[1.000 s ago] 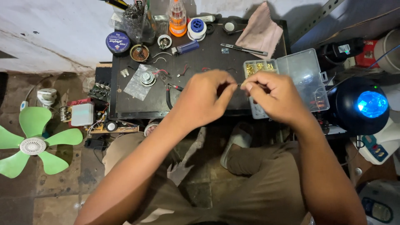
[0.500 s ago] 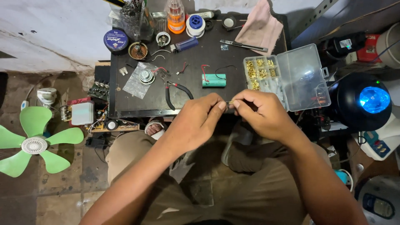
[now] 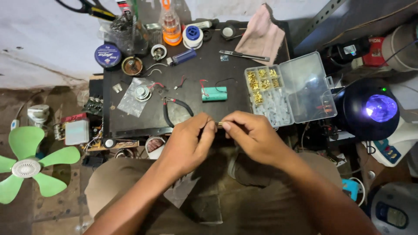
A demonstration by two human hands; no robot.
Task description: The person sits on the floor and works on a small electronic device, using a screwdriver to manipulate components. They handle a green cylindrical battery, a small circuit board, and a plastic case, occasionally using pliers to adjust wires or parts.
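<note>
Movement: both hands have come up from my lap toward the table edge since half a second ago; the green cell and the parts box keep their places.
Small part: I see a tiny brassy connector (image 3: pixel 219 124) pinched between the two hands, just in front of the near edge of the black table (image 3: pixel 196 82). Too small for me to tell its exact shape.
Left hand (image 3: pixel 187 146): thumb and forefinger closed tight at the tip, pressing up to the connector from the left; other fingers curled in.
Right hand (image 3: pixel 252 137): fingertips shut on the connector's other end, knuckles up, nothing else in the hand that I can see.
Near neighbours: black-handled pliers (image 3: pixel 174 109) lie just beyond the left hand; a green battery cell (image 3: pixel 214 93) with red and black leads sits a little further up.
Parts box: clear compartment box (image 3: pixel 289 89) lies open to the right, gold terminals in its left cells, lid laid back.
Further out: solder spool (image 3: pixel 192 36), blue lighter (image 3: pixel 182 57), pink cloth (image 3: pixel 261 37) along the far side; green fan (image 3: pixel 28 163) on the floor to the left.
Risk, as I judge it: the pinch hangs over the lap, not the table, so a slip would drop the piece into cloth folds or the cluttered floor.
Second risk: the right wrist is close to the open box; a nudge could spill terminals.
</note>
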